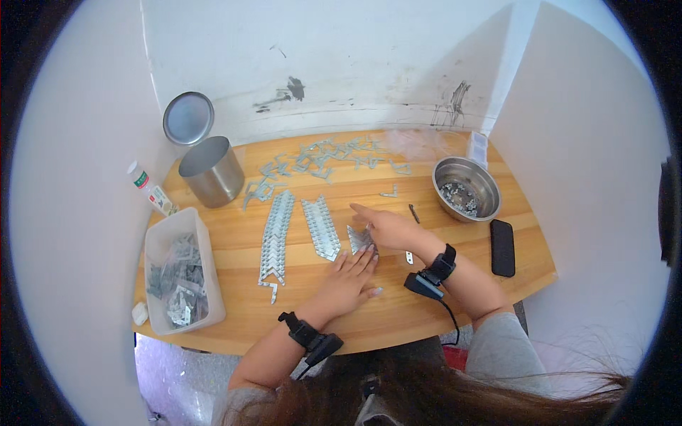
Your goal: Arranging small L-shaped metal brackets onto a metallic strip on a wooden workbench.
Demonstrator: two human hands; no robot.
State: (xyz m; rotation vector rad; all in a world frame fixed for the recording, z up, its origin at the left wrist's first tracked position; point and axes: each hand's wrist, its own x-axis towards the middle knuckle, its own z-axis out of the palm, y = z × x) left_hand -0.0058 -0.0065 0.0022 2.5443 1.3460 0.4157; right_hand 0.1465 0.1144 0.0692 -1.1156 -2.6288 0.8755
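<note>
Small L-shaped metal brackets lie nested in rows on the wooden table. My left hand (348,280) is flat with its fingers stretched out, fingertips touching the near edge of a short group of brackets (360,240). Over the right side of that group is my right hand (389,228), its index finger pointing out to the left; its other fingers are partly hidden, and I see nothing held. To the left are a medium row of brackets (321,228) and a longer row (277,234), with a single bracket (273,290) at its near end.
Loose brackets (312,157) scatter across the back. On the left stand a plastic bin (217,291) of brackets, a metal canister (213,177), its lid (188,118) and a white bottle (153,189). Rightward are a steel bowl (444,170) of small parts and a black phone (502,248).
</note>
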